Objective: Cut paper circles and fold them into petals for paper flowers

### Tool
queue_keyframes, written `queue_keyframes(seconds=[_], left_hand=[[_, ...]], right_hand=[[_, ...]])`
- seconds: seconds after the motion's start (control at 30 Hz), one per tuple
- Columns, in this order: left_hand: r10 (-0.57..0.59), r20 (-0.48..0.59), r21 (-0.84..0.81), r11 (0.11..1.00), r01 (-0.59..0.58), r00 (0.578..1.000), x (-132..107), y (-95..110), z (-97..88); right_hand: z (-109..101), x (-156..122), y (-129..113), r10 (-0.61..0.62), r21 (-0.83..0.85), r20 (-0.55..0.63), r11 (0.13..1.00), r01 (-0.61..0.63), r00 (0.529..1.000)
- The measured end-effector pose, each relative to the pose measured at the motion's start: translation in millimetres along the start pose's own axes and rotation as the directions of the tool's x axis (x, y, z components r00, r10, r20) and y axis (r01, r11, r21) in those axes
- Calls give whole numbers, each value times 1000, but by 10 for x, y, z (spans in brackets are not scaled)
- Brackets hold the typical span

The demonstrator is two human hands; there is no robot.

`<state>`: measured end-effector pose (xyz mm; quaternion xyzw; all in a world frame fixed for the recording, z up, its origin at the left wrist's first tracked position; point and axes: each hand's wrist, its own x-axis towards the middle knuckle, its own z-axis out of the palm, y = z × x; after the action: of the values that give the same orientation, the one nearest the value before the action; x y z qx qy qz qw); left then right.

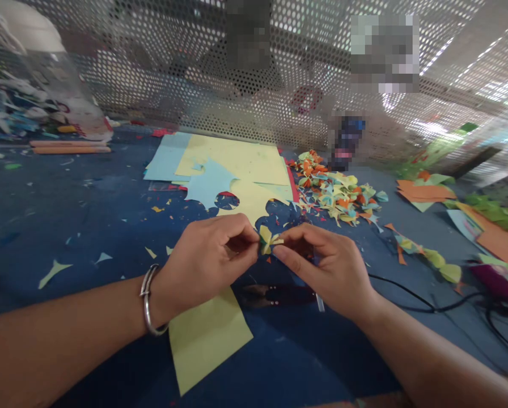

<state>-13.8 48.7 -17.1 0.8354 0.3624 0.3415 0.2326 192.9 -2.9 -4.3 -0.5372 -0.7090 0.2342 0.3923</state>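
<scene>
A small yellow paper flower (266,239) is pinched between my two hands above the blue tabletop. My left hand (214,249), with a silver bangle at the wrist, grips its left side between thumb and forefinger. From the right, the thumb and forefinger of my right hand (326,266) close on a narrow pale strip of it. Under my left wrist lies a yellow paper sheet (211,340). A dark-handled tool (279,296) lies below the hands, its kind unclear. Just beyond them are a cut blue paper (209,184) and yellow sheets (237,158) with rounded cut-outs.
A heap of orange, yellow and blue paper pieces (334,190) sits behind my right hand. Orange sheets (424,191) and a black cable (424,309) lie at right. Pencils (71,148) and a clear container (67,85) stand left, before a perforated metal screen (160,68).
</scene>
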Motion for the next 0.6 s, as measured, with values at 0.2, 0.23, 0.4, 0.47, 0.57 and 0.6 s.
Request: queue_keyframes(seconds=[0.2,0.23,0.4,0.47,0.57,0.6], left_hand=[[17,2,20,1000,-17,1000,-10,-2,-2],[21,3,20,1000,-21,1000,-11,-3,0],[40,7,36,999,-40,999,-14,-17,15],[39,-1,41,998,-38,999,-16,-20,15],[28,1,42,999,-28,1000,-18,-19,9],[24,2,44,999,-24,1000,-18,-17,7]], right_hand=[[4,4,3,4,-8,-5,1000,-4,1000],[4,5,7,0,-15,-4,1000,0,1000],[4,4,31,1,-28,13,1000,-1,1000],[7,0,36,4,-21,15,1000,-3,1000],[14,-4,37,11,-11,22,1000,-11,1000],[16,-4,35,15,-7,28,1000,-15,999]])
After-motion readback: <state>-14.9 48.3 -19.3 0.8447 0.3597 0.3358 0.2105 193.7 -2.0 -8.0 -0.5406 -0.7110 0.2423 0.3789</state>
